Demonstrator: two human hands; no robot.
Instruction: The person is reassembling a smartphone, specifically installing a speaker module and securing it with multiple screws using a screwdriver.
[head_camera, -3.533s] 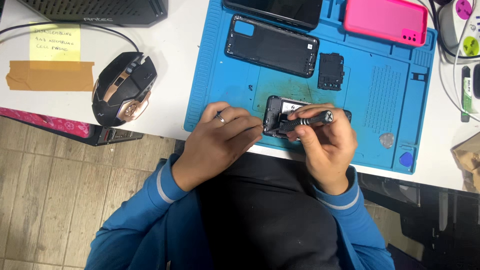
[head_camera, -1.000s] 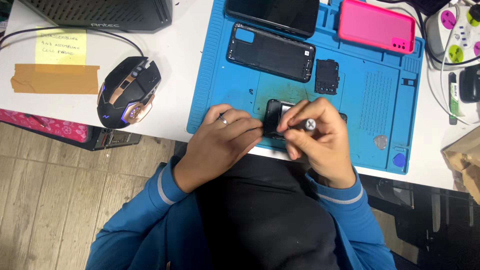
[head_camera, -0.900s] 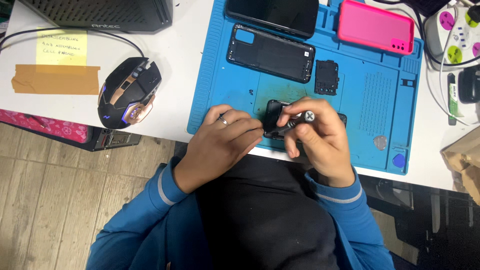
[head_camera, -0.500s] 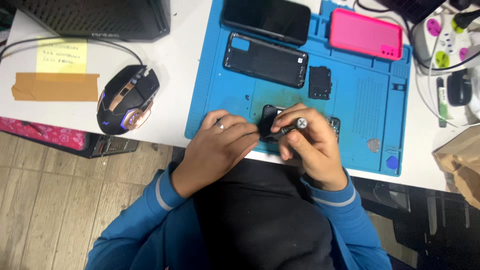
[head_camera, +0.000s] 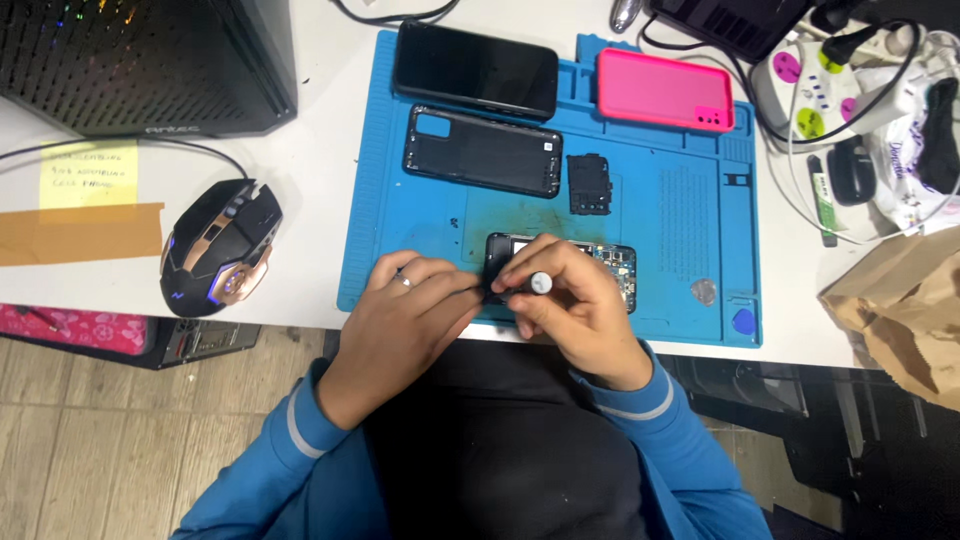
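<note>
Both hands meet over an opened phone (head_camera: 610, 262) that lies at the near edge of the blue work mat (head_camera: 400, 240), its back off and circuit board showing at the right end. The left hand (head_camera: 405, 310) has its grip closed on the phone's left end, fingers curled round the edge, a ring on one finger. The right hand (head_camera: 570, 305) is closed on a small screwdriver (head_camera: 538, 284) (only its round pale cap end shows clearly, the tip being hidden behind the fingers), held just above the phone's left half.

Farther up the mat lie a black phone back cover (head_camera: 483, 152), a small black square part (head_camera: 589, 184), a dark phone face up (head_camera: 475, 70) and a pink phone case (head_camera: 664, 90). A coin (head_camera: 704, 291) and a blue pick (head_camera: 743, 322) sit near the mat's right corner. On the white tabletop (head_camera: 320, 200) to the left rests a black and copper mouse (head_camera: 220, 248), beside a strip of brown tape (head_camera: 80, 233) and a yellow note (head_camera: 88, 172).
</note>
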